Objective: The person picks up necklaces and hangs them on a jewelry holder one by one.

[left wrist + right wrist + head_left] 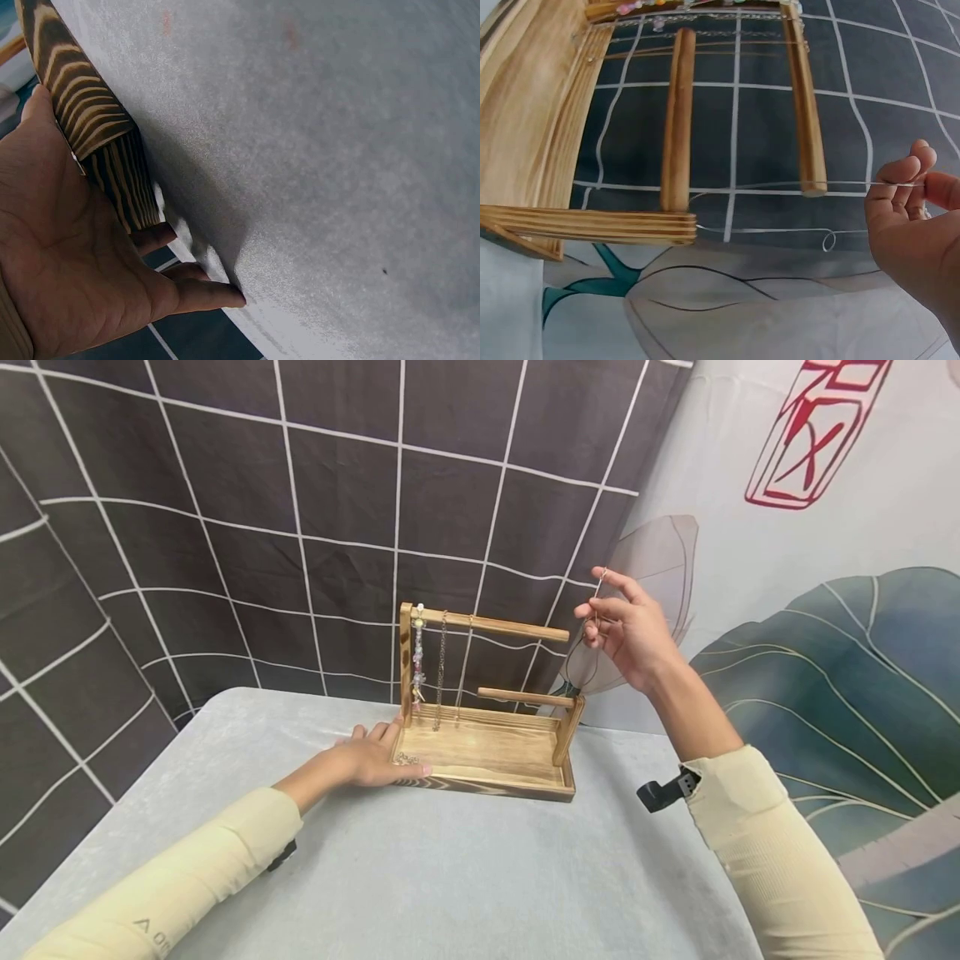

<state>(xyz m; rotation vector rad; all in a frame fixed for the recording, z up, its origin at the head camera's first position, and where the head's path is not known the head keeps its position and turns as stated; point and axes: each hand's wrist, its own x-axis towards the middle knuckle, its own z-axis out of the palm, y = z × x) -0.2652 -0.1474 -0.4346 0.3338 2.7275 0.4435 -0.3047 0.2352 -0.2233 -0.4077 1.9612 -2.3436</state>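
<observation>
A wooden jewelry stand [491, 787] with a shallow tray base and two horizontal bars stands on the cloth-covered table. My left hand [367, 760] holds the tray's left end, thumb over the front rim, other fingers along the outer side. Up at the right, beyond the upper bar's free end [555, 633], my right hand [630, 635] pinches a fine, thin necklace [829, 232] between thumb and fingers. Its loop hangs below the hand in the head view. A beaded strand [417, 660], a grey chain [441, 672] and a thinner chain [466, 664] hang from the upper bar.
The lower bar [525, 697] juts left from the stand's right post [568, 733]. A small pale chain [407, 759] lies in the tray's left corner. A dark gridded curtain [337, 485] and a printed white curtain [720, 468] hang behind the table [450, 868].
</observation>
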